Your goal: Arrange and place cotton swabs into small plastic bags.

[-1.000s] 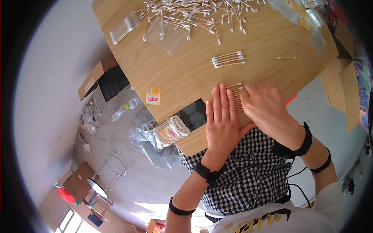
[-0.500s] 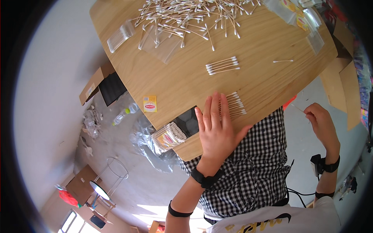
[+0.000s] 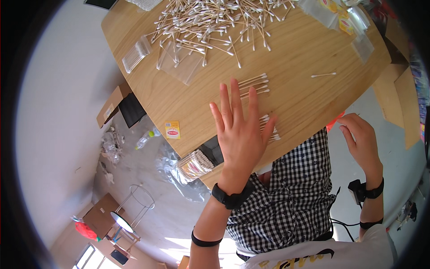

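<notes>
A small bundle of white-tipped wooden cotton swabs lies near the round wooden table's front edge, half under the left hand, which is flat with fingers spread, gripping nothing. The right hand hangs off the table, loosely curled and empty.

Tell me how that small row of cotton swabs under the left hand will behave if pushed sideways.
The row of cotton swabs under the left hand looks loose and unbound, so it would probably scatter. Thin round sticks on the smooth wooden table likely roll easily. They seem very light.
</notes>
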Tool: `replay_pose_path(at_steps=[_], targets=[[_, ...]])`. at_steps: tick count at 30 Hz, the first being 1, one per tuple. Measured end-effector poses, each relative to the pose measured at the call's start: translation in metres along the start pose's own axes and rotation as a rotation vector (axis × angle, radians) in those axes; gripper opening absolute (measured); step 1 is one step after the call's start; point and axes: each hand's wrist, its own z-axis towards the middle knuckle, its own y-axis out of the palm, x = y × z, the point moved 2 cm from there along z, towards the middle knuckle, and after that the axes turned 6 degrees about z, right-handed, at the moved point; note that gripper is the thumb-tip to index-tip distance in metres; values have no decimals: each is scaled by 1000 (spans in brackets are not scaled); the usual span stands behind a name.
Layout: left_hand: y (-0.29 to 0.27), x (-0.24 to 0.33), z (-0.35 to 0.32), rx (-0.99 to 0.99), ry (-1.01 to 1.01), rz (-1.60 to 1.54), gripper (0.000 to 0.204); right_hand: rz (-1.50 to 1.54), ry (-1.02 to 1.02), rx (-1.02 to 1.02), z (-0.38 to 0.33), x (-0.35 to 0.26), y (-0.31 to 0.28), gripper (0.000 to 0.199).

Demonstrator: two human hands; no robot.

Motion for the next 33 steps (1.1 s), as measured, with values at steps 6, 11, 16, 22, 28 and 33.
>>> replay_pose_path(at_steps=[6, 11, 16, 22, 28, 33], targets=[[-14, 2, -27, -57, -41, -159, 63, 202, -147, 65, 13, -33, 29, 20], [-14, -5, -48, 7, -104, -376, 63, 730, 5, 236, 29, -60, 64, 26], [-7, -4, -54, -4, -124, -341, 73, 569, -178, 284, 68, -81, 83, 23], [5, 13, -55, -196, -37, -104, 101, 217, -306, 293, 112, -98, 97, 19], [6, 9, -58, -163, -56, -185, 101, 335, -270, 394, 111, -68, 80, 19], [-6, 7, -49, 353, -511, -1374, 96, 1153, -104, 330, 57, -76, 112, 51]])
